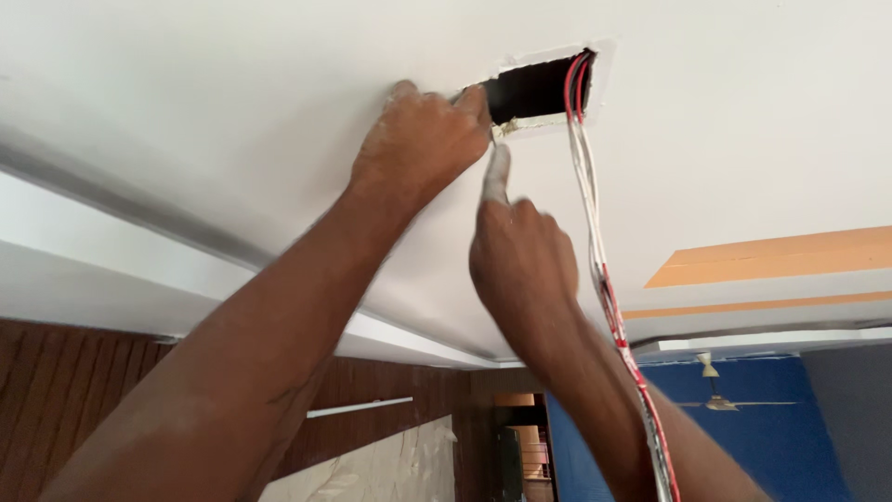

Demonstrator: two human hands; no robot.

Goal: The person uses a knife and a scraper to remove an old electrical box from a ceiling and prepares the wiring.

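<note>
Both arms reach up to a white ceiling [232, 102] with a rectangular cut-out hole [534, 88]. My left hand [418, 144] presses against the ceiling at the hole's left edge, its fingertips curled onto the rim; I cannot tell if it holds anything. Just below the hole's near edge is my right hand [520, 256], index finger pointing up and dusted white, other fingers curled. A bundle of red and white wires [595, 242] hangs out of the hole's right side and runs down along my right forearm.
Orange ceiling panels [780, 256] lie to the right. A ceiling fan [715, 395] hangs before a blue wall [743, 437]. Dark wood panelling [65, 400] covers the left wall, with a white-covered object [390, 469] below and shelving [520, 446] beyond.
</note>
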